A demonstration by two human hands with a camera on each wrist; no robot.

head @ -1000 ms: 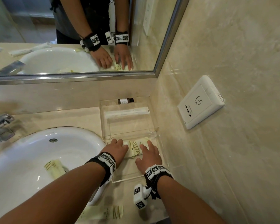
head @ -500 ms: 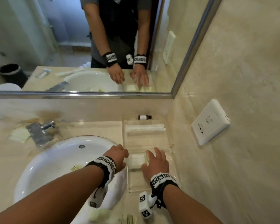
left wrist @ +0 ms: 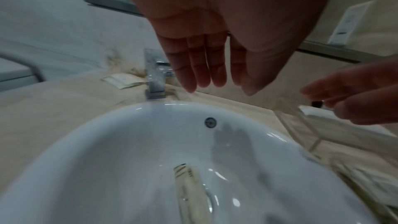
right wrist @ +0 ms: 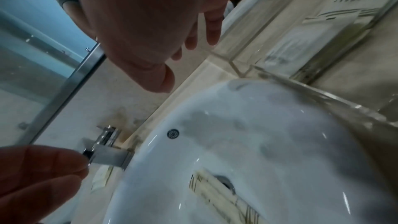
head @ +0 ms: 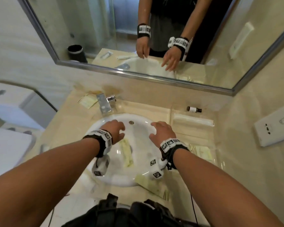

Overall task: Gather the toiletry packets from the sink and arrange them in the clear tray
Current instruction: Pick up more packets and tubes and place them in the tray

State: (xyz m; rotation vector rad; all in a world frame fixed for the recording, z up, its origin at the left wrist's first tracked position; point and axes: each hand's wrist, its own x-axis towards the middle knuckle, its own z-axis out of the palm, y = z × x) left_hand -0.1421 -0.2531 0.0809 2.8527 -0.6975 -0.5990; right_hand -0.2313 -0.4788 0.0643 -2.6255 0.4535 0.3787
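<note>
A long pale-yellow packet [head: 127, 152] lies in the bottom of the white sink [head: 103, 122], reaching over the drain in the right wrist view [right wrist: 217, 192]. Both hands hover above the basin and hold nothing. My left hand [head: 120, 128] is over the basin's left part, fingers straight and together [left wrist: 200, 74]. My right hand [head: 156, 126] is over its right part, fingers relaxed [right wrist: 172, 57]. To the right stands the clear tray [head: 172, 128], with a pale packet [head: 201, 152] in its front compartment and a long white packet [head: 193, 122] further back.
A chrome faucet [head: 105, 104] stands behind the sink, with a packet [head: 88, 102] on the counter to its left. Another packet [head: 152, 185] lies on the counter's front edge. A small brown bottle [head: 193, 109] lies at the tray's back. Mirror ahead, wall socket [head: 275, 130] on the right.
Both hands have left the tray's front compartment and moved left over the sink. A packet stays lying in that compartment. The head view has swung left and pulled back.
</note>
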